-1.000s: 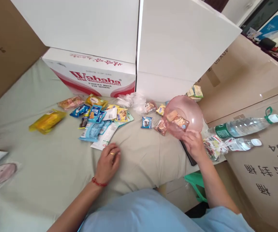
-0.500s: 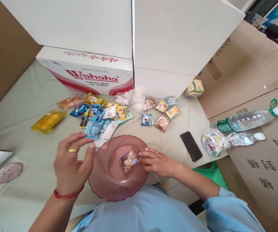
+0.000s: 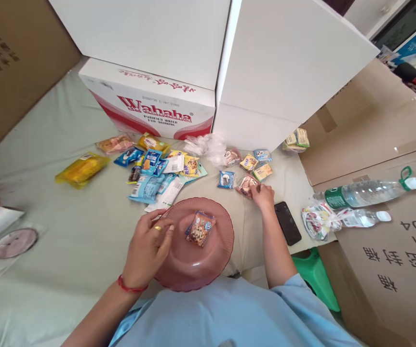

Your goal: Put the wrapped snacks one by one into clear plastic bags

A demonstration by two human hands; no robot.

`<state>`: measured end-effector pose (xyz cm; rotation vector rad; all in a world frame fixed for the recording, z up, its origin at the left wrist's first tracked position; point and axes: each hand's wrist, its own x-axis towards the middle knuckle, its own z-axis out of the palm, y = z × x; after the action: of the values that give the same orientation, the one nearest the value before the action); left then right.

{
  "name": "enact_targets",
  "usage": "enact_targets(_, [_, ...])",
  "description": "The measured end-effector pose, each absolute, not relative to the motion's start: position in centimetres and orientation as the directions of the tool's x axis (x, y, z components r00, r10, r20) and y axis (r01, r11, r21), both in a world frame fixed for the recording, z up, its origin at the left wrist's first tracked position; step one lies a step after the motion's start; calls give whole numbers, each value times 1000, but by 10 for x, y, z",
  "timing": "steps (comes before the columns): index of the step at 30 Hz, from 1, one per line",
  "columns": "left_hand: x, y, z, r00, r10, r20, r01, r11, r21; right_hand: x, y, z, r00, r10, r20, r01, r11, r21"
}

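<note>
A pink ribbed glass plate (image 3: 211, 262) lies in front of me with brown cookie packets (image 3: 201, 229) overlapping in its middle. My left hand (image 3: 150, 248) is over the plate's left rim, its fingers loosely bent and thumb apart, with nothing seen between them. Beyond the plate on the right, my right hand (image 3: 263, 195) has its fingertips closed on a brown-wrapped snack packet (image 3: 246, 187). Close to that hand are a small blue packet (image 3: 225, 179), a yellow packet (image 3: 249, 162), a yellow-green packet (image 3: 263, 171) and a light blue packet (image 3: 262, 155).
Several blue, yellow and white snack packets (image 3: 146, 188) are heaped at centre left. A white Wahaba-type carton (image 3: 150, 108) stands behind. A black phone (image 3: 288, 224), a large water bottle (image 3: 370, 193) and a smaller bottle (image 3: 363, 218) lie on the right. A green stool (image 3: 316, 279) is below.
My right hand has left the plate's right rim and reached forward and right to the brown-wrapped packet. My left hand has moved right onto the plate's left rim. The view has shifted slightly.
</note>
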<state>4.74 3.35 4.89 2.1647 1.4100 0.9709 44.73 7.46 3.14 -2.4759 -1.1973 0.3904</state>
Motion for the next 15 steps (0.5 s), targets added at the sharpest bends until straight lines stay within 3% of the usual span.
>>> enact_targets(6, [55,26,47,238,923,301,614,-383,690,423,81,27,541,837,-80,615,-459,-642])
enact_targets(11, [56,16,44,180,968,174,569,-246,784,416,38,69,501,864,54,380,-164,-911])
enact_targets(13, [57,16,43,160,979,123,542,-191,818,405,20,100,338,940,46,385,-93,-918])
enact_targets(15, [57,19,41,157,983,99,521,-168,837,386,9,130,-6,999,-40,414,-34,-910])
